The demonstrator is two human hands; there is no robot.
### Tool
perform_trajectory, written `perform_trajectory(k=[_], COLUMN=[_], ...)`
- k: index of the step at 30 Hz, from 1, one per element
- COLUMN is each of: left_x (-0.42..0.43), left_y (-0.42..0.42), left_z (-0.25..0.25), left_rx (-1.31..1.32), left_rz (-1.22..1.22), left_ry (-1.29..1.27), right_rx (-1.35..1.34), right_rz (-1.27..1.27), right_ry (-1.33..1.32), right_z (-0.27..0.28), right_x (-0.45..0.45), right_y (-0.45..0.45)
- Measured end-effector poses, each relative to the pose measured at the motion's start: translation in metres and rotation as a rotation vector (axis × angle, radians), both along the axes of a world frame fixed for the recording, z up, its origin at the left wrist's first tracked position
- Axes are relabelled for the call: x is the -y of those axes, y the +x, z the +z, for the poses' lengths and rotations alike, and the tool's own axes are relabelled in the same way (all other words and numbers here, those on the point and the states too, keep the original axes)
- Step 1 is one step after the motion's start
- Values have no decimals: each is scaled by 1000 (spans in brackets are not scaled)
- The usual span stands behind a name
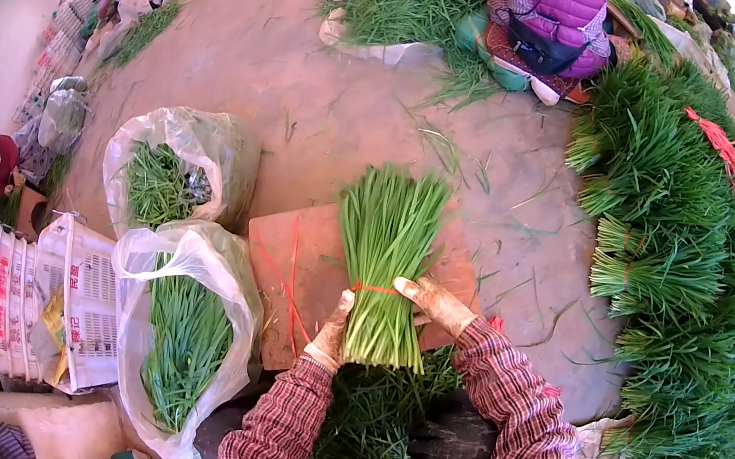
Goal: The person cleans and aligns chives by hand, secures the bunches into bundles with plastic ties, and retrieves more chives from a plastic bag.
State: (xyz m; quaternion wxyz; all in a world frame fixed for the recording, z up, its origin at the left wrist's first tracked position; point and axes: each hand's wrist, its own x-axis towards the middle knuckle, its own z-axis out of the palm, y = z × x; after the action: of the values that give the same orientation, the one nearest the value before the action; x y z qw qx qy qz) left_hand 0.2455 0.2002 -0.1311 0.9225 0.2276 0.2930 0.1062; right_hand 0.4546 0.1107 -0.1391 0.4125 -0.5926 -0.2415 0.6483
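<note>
**A bunch of green chives (395,225) is held over a brown board (317,242)**

The bunch is held in two hands over the middle of the board. The leaf tips are pointed toward the far side of the board, and the pale stem ends are turned toward its near side. Whether the board is touched by the bunch cannot be told. A red band (375,289) is wrapped around the stems. The left side of the bunch is gripped by the left hand (331,332), with the thumb pressed up against the stems. The right side is gripped by the right hand (440,308), with the thumb laid across the front near the band. The other fingers of both hands are mostly hidden.

Thin red strings (289,285) are laid on the left part of the board. At its near side, loose green leaves (375,416) are heaped. Two clear plastic bags are set to the left of the board. Cut greens are kept in the farther bag (240,160), and long green leaves in the nearer bag (247,336). White plastic crates (90,305) are lined up farther left of the board.

To the right of the board, well apart, a long heap of tied bunches (705,364) is piled. Beyond the board, a big pile of loose chives (415,4) is spread beside a person in a purple vest (564,14), by whom a dark waist bag (540,49) is worn.
</note>
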Motion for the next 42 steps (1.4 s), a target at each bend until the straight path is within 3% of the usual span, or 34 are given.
perform_trajectory(k=[4, 10, 12, 14, 16, 17, 18, 20, 22, 25, 28, 29, 30, 32, 33, 35, 36, 38, 40, 42], left_x=[-1, 5, 2, -8, -27, -37, -48, -57, -59, -48, -49, -59, -62, -70, -82, -88, -86, -77, -69, -46], left_y=[-7, -5, 3, 3, 3, 4, 2, -3, -3, 5, 3, -6, -9, -15, -19, -25, -24, -17, -10, 10], left_z=[-5, -15, -5, 8, 35, 49, 54, 65, 63, 64, 50, 34, 39, 62, 60, 51, 47, 44, 36, 75], left_rx=[7, -30, -231, -246, -324, -316, -361, -583, -661, -762, -811, -661, -521, -436, -438, -445, -472, -536, -657, -602], left_rz=[-19, -51, -33, -17, -120, -138, -165, -301, -376, -537, -637, -542, -443, -221, -186, -144, -185, -253, -449, -562], left_ry=[20, 57, 422, 421, 859, 1011, 1266, 1476, 1498, 1457, 1431, 1404, 1367, 747, 742, 731, 752, 784, 1096, 1159], right_rx=[-102, 181, 228, 275, 794, 952, 946, 1018, 1075, 1465, 1536, 1518, 1297, 852, 844, 505, 504, 252, 141, -185], right_rz=[-41, 162, 134, 101, 359, 270, 269, -45, -68, 188, 226, 145, 84, -88, -88, -191, -187, -202, -216, -169], right_ry=[-16, -99, -85, -67, 86, 191, 193, 607, 661, 741, 810, 879, 845, 692, 694, 666, 668, 712, 716, 422], right_z=[22, 29, 33, 37, 39, 53, 55, 57, 64, 53, 31, 25, 27, 36, 32, 23, 20, 17, 15, 25], right_x=[28, 34, 33, 30, 23, 23, 21, 16, 8, -3, -5, -4, -3, 2, 4, 8, 7, 7, 7, 7], right_y=[5, -12, -17, -17, -14, -19, -22, -29, -37, -44, -40, -37, -36, -41, -39, -33, -35, -39, -42, -37])
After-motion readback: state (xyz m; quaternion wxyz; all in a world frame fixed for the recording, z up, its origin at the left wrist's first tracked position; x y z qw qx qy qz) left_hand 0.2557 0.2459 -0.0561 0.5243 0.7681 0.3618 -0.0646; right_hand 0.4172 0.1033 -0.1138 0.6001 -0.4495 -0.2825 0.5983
